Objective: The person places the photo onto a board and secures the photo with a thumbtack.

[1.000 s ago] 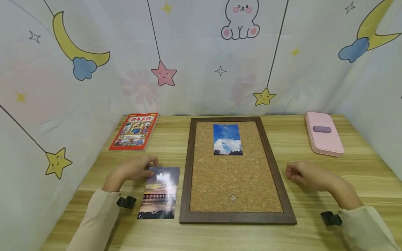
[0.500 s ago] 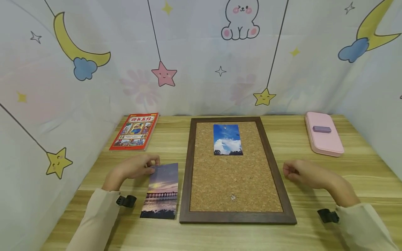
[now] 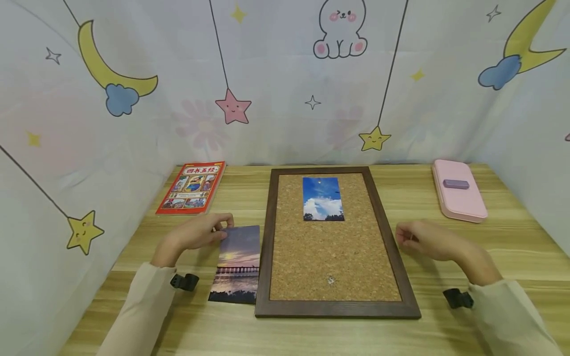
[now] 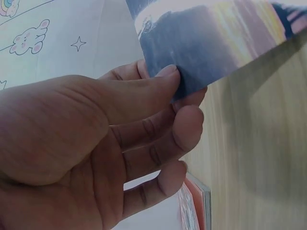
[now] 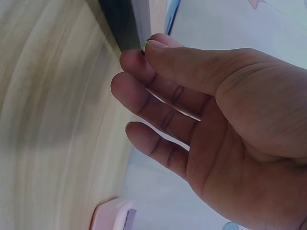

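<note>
My left hand (image 3: pixel 196 231) pinches the upper left corner of a sunset photo (image 3: pixel 238 264) between thumb and fingers. The photo (image 4: pixel 201 43) shows a pier over water and overlaps the left edge of a framed corkboard (image 3: pixel 334 252) in the head view. My right hand (image 3: pixel 427 240) is beside the board's right edge, thumb and fingertips together. In the right wrist view, a tiny dark pin-like thing (image 5: pixel 143 52) shows at those fingertips, mostly hidden by them. A blue sky photo (image 3: pixel 323 199) is fixed on the upper cork. A small clear cluster (image 3: pixel 330 280) lies low on the cork.
A red-covered book (image 3: pixel 191 188) lies at the back left of the wooden table (image 3: pixel 311 336). At the back right sits a pink case (image 3: pixel 460 190) with a purple strap. A patterned white curtain (image 3: pixel 276 128) hangs behind and along the sides.
My left hand has drawn the sunset photo right and slightly away from me, up to the corkboard's edge. The right hand has moved left, closer to the board.
</note>
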`<state>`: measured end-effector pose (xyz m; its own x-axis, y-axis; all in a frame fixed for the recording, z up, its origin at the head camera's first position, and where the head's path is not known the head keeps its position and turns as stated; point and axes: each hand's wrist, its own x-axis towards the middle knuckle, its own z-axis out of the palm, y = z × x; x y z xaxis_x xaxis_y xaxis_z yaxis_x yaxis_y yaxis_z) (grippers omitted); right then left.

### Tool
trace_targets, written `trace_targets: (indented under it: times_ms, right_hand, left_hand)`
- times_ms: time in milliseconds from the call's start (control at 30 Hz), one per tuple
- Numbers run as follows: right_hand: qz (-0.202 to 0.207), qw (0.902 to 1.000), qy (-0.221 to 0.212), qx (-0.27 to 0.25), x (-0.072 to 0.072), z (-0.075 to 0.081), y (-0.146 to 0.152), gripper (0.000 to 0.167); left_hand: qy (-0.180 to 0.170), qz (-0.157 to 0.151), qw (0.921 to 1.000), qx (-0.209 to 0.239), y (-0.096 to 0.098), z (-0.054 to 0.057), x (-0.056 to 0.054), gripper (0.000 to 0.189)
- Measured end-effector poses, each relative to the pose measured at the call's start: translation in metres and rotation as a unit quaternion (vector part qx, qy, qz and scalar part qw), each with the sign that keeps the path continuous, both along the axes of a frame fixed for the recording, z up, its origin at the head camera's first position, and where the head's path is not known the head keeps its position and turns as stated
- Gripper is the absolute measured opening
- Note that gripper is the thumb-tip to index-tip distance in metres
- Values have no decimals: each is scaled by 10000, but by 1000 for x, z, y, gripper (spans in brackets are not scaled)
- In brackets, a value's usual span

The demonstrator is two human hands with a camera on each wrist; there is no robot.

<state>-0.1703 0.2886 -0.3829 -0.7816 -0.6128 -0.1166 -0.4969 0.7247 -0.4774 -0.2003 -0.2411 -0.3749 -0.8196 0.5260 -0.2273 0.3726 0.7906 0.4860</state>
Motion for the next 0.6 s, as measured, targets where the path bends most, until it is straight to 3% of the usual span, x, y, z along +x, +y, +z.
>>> trace_targets:
  times_ms: [333,600]
  right_hand:
    - [113,9999,83,-53,-9,3,-13,13]
    - [53,9999,-81,-45,-14,5,-27,10]
  left_hand:
    - [-143,-97,9998,129,15,3,-6,12]
    - [14,-350,9993,-135,29,0,-12,9]
